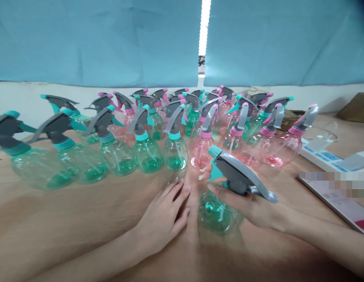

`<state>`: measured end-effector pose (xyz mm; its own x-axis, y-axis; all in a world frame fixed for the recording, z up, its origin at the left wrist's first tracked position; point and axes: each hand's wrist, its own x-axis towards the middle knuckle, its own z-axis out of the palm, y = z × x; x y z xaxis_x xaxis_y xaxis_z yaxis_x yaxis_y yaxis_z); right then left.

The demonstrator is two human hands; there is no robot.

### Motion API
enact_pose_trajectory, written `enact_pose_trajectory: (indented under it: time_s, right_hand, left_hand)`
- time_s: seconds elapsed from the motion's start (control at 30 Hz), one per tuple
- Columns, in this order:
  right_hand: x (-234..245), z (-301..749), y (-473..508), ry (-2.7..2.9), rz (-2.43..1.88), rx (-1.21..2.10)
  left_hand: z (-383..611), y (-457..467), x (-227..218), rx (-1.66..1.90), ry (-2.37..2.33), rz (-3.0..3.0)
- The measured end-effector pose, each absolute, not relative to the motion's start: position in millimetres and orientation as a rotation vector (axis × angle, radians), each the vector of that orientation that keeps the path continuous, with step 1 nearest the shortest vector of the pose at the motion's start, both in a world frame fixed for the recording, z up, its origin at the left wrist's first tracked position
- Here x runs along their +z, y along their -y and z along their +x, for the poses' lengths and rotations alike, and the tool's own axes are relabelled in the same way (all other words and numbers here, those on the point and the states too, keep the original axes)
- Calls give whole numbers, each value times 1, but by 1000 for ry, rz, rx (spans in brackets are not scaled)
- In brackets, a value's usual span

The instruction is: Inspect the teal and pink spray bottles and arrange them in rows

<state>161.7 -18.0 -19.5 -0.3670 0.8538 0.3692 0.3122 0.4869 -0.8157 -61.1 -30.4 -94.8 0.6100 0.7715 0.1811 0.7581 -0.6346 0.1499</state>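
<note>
My right hand [243, 205] is wrapped around the neck of a green spray bottle [218, 215] with a grey and teal trigger head. This bottle is upright at the near middle of the table, its nozzle pointing up and left. Just left of it, my left hand [167, 211] rests on the tabletop with fingers extended and holds nothing. Beyond my hands is a front row of spray bottles: several green ones, such as the green bottle [148, 156], on the left, and several pink ones, such as the pink bottle [201, 154], on the right.
More green and pink spray bottles crowd behind the front row, partly hidden. At right a white power strip [324, 154] and a phone [331, 199] lie on the wooden table [90, 235]. A cardboard box [355, 109] is at far right. A blue curtain [96, 43] hangs behind.
</note>
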Motion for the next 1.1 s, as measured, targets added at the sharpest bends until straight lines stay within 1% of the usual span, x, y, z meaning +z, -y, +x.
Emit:
enact_pose_trajectory:
  time_s: [0.23,0.43,0.8,1.1]
  right_hand:
    - [-16,161,18,1887,-996,897]
    - [-18,159,17,1863,-1038,853]
    - [-30,161,16,1818,-963,1082]
    - [-26,157,15,1865,-953,977]
  left_hand:
    - [-62,31,-96,384,-1310,2764]
    - [-61,31,-96,365,-1307,2784]
    - [-62,30,-97,336,-1330,2784]
    - [-61,29,-97,342,-1319,2776]
